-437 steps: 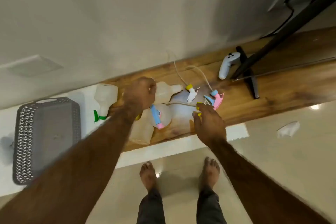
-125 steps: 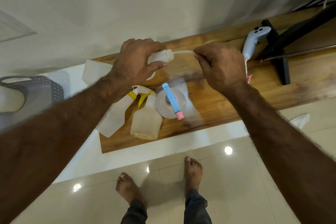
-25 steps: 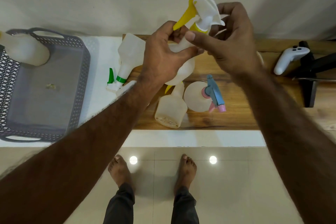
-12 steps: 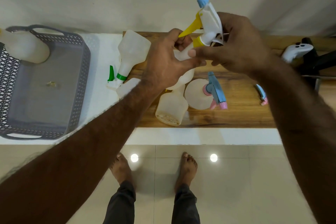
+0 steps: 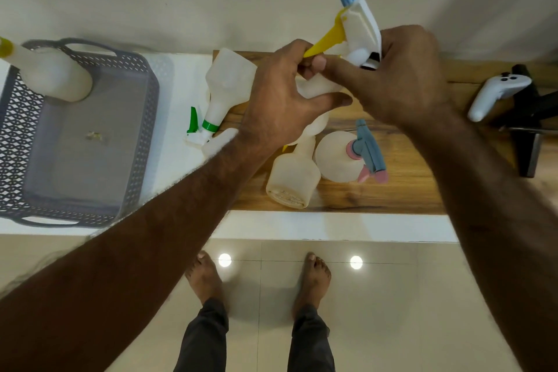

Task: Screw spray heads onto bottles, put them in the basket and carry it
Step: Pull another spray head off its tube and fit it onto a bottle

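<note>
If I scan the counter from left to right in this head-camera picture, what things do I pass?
Grey basket → bottle with green spray head → capless bottle lying down → bottle with blue-and-pink spray head → white game controller.

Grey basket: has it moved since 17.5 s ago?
Cannot tell. The grey basket sits on the white ledge left of the wooden board, as before; the camera itself shifted.
</note>
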`<state>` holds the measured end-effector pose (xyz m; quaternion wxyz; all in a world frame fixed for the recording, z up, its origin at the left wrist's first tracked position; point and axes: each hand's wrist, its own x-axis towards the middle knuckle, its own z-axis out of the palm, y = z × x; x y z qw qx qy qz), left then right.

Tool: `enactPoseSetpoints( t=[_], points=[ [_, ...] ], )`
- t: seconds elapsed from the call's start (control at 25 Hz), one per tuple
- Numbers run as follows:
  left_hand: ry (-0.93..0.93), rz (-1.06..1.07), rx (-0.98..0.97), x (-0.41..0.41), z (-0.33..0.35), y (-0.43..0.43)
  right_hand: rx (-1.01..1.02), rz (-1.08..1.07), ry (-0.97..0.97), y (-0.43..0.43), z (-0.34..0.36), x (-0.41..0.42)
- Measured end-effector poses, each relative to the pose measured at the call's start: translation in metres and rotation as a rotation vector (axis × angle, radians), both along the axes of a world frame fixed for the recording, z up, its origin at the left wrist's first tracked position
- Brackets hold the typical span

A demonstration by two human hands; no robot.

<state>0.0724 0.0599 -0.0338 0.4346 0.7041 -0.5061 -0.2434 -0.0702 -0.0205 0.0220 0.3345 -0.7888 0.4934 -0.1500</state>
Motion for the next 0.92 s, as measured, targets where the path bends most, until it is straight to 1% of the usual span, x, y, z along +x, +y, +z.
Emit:
enactPoseSetpoints(
  t=[0.04, 0.08, 0.12, 0.2, 0.24, 0.28, 0.36, 0.4, 0.44, 0.52, 0.56, 0.64, 0.76, 0.84, 0.92],
  points=[
    [0.002, 0.006, -0.014, 0.003, 0.0, 0.001, -0.082, -0.03, 0.031, 0.004, -0.002, 0.006],
    [0.007, 0.014, -0.024, 0.007, 0.0, 0.002, -0.098, -0.008, 0.025, 0.005, -0.001, 0.009],
    [0.01, 0.029, -0.03, 0.012, 0.0, 0.003, -0.049, 0.054, -0.01, 0.005, 0.0, 0.012],
    [0.004, 0.063, -0.03, 0.023, 0.001, 0.007, 0.128, 0.182, -0.144, -0.001, 0.008, 0.019],
    [-0.008, 0.073, -0.032, 0.029, 0.001, 0.009, 0.149, 0.187, -0.156, -0.001, 0.01, 0.024],
    [-0.021, 0.079, -0.032, 0.036, 0.002, 0.013, 0.126, 0.152, -0.13, 0.002, 0.01, 0.032],
    [-0.027, 0.102, -0.028, 0.052, 0.004, 0.022, -0.064, 0.062, -0.002, 0.014, 0.001, 0.052],
    [-0.01, 0.115, -0.035, 0.06, 0.005, 0.026, -0.106, 0.038, -0.006, 0.021, -0.002, 0.062],
    [0.014, 0.13, -0.051, 0.071, 0.007, 0.03, -0.056, 0.053, -0.084, 0.027, -0.004, 0.071],
    [0.057, 0.154, -0.069, 0.091, 0.012, 0.039, 0.156, 0.14, -0.34, 0.031, 0.0, 0.089],
    [0.069, 0.163, -0.069, 0.1, 0.014, 0.045, 0.194, 0.199, -0.386, 0.03, 0.003, 0.098],
    [0.077, 0.197, -0.072, 0.119, 0.017, 0.059, 0.181, 0.286, -0.345, 0.032, 0.006, 0.12],
    [0.037, 0.293, -0.096, 0.145, 0.014, 0.083, 0.09, 0.306, -0.283, 0.05, 0.005, 0.161],
    [0.007, 0.363, -0.116, 0.167, 0.012, 0.101, 0.079, 0.302, -0.3, 0.068, 0.001, 0.193],
    [-0.019, 0.432, -0.119, 0.19, 0.007, 0.118, 0.123, 0.304, -0.344, 0.086, -0.005, 0.225]
  ],
)
